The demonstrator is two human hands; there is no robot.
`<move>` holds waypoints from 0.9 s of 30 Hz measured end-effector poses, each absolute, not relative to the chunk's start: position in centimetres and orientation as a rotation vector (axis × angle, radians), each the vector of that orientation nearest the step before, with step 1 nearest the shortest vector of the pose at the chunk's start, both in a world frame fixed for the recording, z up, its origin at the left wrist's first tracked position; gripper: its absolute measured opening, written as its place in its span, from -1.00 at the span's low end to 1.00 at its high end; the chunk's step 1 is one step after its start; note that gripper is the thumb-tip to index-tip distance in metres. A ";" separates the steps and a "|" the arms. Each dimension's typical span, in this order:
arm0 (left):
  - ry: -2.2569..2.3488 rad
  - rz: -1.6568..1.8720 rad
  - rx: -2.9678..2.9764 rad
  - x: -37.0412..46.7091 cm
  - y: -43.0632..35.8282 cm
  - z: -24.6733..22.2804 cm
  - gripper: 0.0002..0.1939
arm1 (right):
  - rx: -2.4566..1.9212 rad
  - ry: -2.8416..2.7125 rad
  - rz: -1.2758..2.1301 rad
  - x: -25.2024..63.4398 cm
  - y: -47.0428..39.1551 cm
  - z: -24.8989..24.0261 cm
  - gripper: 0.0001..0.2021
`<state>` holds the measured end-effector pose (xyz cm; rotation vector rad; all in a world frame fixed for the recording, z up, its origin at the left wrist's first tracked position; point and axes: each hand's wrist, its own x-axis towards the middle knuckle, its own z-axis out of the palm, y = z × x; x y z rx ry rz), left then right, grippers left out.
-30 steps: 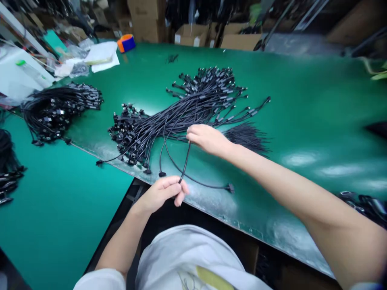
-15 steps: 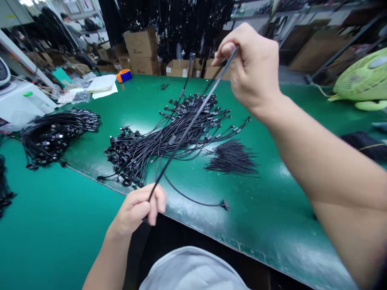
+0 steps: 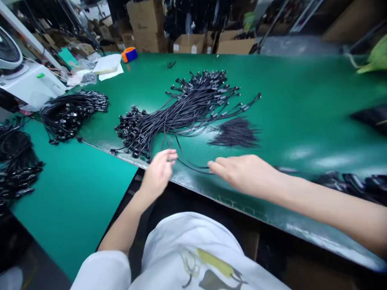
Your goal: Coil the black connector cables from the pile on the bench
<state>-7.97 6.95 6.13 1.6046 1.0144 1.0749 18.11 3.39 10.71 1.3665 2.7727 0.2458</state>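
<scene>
My right hand (image 3: pixel 238 171) is low over the table's front edge, its fingers pinched at a thin black cable (image 3: pixel 194 168) close to where the cable's end lies hidden. That cable curves left and up toward a large bundle of black cables (image 3: pixel 178 117) with small connectors at both ends. My left hand (image 3: pixel 159 172) hovers beside the curve at the table edge, its fingers loosely bent and slightly apart, with no cable visible in them. Some motion blur covers both hands. A pile of short thin black ties or wires (image 3: pixel 236 133) lies right of the bundle.
More cable bundles lie at left (image 3: pixel 72 110), at far left (image 3: pixel 18 161) and, partly behind my right forearm, at right (image 3: pixel 347 183). An orange-and-blue tape roll (image 3: pixel 129 54), papers (image 3: pixel 108 64) and a fan (image 3: pixel 9 50) stand toward the back left. Cardboard boxes (image 3: pixel 189 43) are behind the table.
The cable stretched between my raised hands is no longer held there. My right hand has come down to the loose cable on the table; my left has shifted slightly up and right. The view has tilted.
</scene>
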 end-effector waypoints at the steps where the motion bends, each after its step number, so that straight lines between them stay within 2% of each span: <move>1: 0.950 0.982 1.736 -6.6 6.2 5.8 -0.72 | 1.315 2.849 0.216 17.2 2.5 10.5 -0.76; 5: 0.712 0.642 1.678 -4.5 3.9 5.9 -0.67 | 1.517 2.943 0.215 17.6 2.2 11.6 -0.67; 7: 0.658 0.562 1.413 -5.1 3.9 6.1 -0.63 | 1.598 3.007 0.068 19.8 2.9 11.9 -0.57; 10: 0.611 0.492 1.069 -6.7 4.5 6.3 -0.55 | 1.689 3.102 -0.192 23.3 3.4 11.0 -0.52; 13: 0.587 0.514 0.886 -8.1 5.1 6.3 -0.61 | 1.864 3.081 -0.279 25.6 3.0 9.1 -0.50; 18: 0.600 0.751 0.681 -9.2 5.9 6.7 -0.76 | 2.082 2.928 -0.523 27.5 1.6 6.6 -0.51; 20: 0.632 0.817 0.625 -9.2 6.3 6.8 -0.76 | 2.123 2.887 -0.394 27.6 0.8 6.5 -0.53; 22: 0.645 0.856 0.622 -8.9 6.6 6.6 -0.71 | 2.061 2.884 -0.036 26.9 -0.3 6.6 -0.58; 25: 0.704 0.894 0.751 -7.6 6.8 5.7 -0.63 | 1.721 2.921 0.471 24.4 -2.0 7.0 -0.72; 27: 0.772 0.909 0.879 -6.1 6.6 4.9 -0.64 | 1.471 3.012 0.396 22.0 -3.0 7.1 -0.75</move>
